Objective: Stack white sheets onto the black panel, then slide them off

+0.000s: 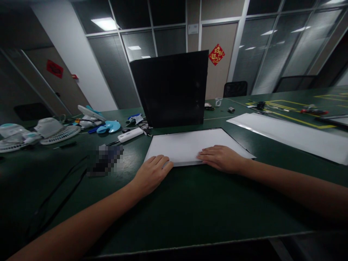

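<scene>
A flat white panel with thin black edges (185, 143) lies on the green table in front of me. Its right corner shows a bit of white sheet jutting past the dark border. My left hand (152, 174) rests at the near left corner, fingers lying over the white surface and thumb along the near edge. On the near right part, my right hand (221, 158) lies with fingers stretched flat and pointing left. Neither palm is visible, and the panel's underside is hidden.
Behind the panel stands a large black board (174, 90). A long white sheet (293, 134) lies to the right. On the left are a white device (131, 135), a blurred-out item with a cord (106, 161), a light-blue part (108, 127) and white fan parts (61, 134).
</scene>
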The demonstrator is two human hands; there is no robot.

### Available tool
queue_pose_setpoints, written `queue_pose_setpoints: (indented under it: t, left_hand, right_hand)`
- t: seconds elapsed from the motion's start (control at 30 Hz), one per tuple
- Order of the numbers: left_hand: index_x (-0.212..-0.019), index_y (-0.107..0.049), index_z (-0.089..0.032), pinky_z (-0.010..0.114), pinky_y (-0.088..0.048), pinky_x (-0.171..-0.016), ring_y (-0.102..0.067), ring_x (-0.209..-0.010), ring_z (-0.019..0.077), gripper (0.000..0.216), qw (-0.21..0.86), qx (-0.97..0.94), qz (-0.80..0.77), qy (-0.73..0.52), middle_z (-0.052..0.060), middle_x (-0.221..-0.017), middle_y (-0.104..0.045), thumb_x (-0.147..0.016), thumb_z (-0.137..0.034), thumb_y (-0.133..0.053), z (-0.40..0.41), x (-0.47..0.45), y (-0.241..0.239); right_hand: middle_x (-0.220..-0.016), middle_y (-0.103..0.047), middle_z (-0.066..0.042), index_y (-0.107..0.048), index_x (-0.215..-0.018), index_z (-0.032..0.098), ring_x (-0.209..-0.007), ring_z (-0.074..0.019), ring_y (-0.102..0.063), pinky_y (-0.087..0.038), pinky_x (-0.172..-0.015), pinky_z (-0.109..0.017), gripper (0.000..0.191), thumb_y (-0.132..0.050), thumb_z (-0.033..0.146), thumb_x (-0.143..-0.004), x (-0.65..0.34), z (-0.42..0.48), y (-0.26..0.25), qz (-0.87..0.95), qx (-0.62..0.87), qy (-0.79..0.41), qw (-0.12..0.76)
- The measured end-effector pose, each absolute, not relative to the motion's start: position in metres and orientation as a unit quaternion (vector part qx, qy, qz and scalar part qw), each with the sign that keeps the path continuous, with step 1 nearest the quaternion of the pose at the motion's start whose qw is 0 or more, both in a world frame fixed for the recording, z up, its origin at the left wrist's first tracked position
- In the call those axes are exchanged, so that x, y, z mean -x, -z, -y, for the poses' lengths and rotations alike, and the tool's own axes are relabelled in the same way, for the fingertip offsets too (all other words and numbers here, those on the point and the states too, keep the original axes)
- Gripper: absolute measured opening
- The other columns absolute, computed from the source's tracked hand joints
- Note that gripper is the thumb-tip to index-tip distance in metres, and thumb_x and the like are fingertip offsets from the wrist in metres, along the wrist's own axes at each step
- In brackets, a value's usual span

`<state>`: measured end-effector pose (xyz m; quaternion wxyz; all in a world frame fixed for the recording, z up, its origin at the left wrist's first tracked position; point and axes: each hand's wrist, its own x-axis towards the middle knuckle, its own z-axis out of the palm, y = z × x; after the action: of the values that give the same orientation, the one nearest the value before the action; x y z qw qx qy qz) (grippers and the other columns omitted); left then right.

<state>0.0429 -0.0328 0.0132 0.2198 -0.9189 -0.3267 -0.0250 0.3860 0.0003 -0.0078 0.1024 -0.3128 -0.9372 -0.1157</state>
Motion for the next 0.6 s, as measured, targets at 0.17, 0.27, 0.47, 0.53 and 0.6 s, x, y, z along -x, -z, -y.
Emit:
queue_pose_setpoints:
  t: [0.17, 0.27, 0.47, 0.53, 0.6]
  left_hand:
    - [-0.112, -0.06, -0.016, 0.038, -0.054, -0.077, -0.067, -0.091, 0.0257, 0.02, 0.187, 0.907, 0.377, -0.015, 0.01, -0.104, -0.07, -0.099, -0.006, -0.047, 0.032, -0.045, -0.012]
    - [-0.113, -0.059, -0.016, 0.038, -0.055, -0.076, -0.068, -0.09, 0.026, 0.021, 0.179, 0.903, 0.39, -0.03, 0.009, -0.102, -0.071, -0.098, -0.006, -0.048, 0.032, -0.046, -0.013]
    - [-0.127, -0.057, -0.017, 0.041, -0.058, -0.083, -0.068, -0.103, 0.0274, 0.032, 0.169, 0.91, 0.378, -0.036, 0.011, -0.116, -0.07, -0.098, -0.005, -0.049, 0.032, -0.045, -0.016]
    - [-0.138, -0.053, -0.017, 0.043, -0.058, -0.088, -0.067, -0.11, 0.0282, 0.043, 0.169, 0.914, 0.367, -0.031, 0.012, -0.124, -0.067, -0.098, -0.004, -0.049, 0.031, -0.044, -0.014]
    - [-0.147, -0.047, -0.02, 0.044, -0.057, -0.092, -0.064, -0.117, 0.0293, 0.053, 0.169, 0.919, 0.356, -0.033, 0.014, -0.132, -0.063, -0.096, -0.003, -0.05, 0.029, -0.042, -0.012]
  right_hand:
    - [-0.138, -0.066, -0.004, -0.064, -0.142, 0.029, -0.12, -0.0224, -0.065, -0.051, -0.103, -0.043, 0.043, -0.048, 0.041, -0.104, -0.39, -0.005, 0.007, 0.942, 0.306, 0.061, 0.122]
    - [-0.138, -0.065, -0.004, -0.061, -0.145, 0.03, -0.121, -0.0236, -0.063, -0.049, -0.105, -0.044, 0.046, -0.045, 0.044, -0.105, -0.412, -0.025, -0.001, 0.917, 0.365, 0.061, 0.145]
    - [-0.143, -0.057, -0.022, -0.055, -0.151, 0.014, -0.129, -0.0328, -0.055, -0.041, -0.107, -0.047, 0.058, -0.041, 0.046, -0.105, -0.54, -0.079, -0.002, 0.729, 0.646, 0.174, 0.146]
    - [-0.153, -0.044, -0.028, -0.049, -0.155, 0.008, -0.145, -0.0374, -0.036, -0.03, -0.112, -0.051, 0.068, -0.046, 0.052, -0.103, -0.589, -0.085, 0.009, 0.657, 0.725, 0.173, 0.112]
    - [-0.158, -0.033, -0.032, -0.045, -0.157, 0.008, -0.15, -0.0415, -0.023, -0.025, -0.111, -0.058, 0.082, -0.046, 0.065, -0.098, -0.625, -0.085, 0.02, 0.564, 0.814, 0.116, 0.08]
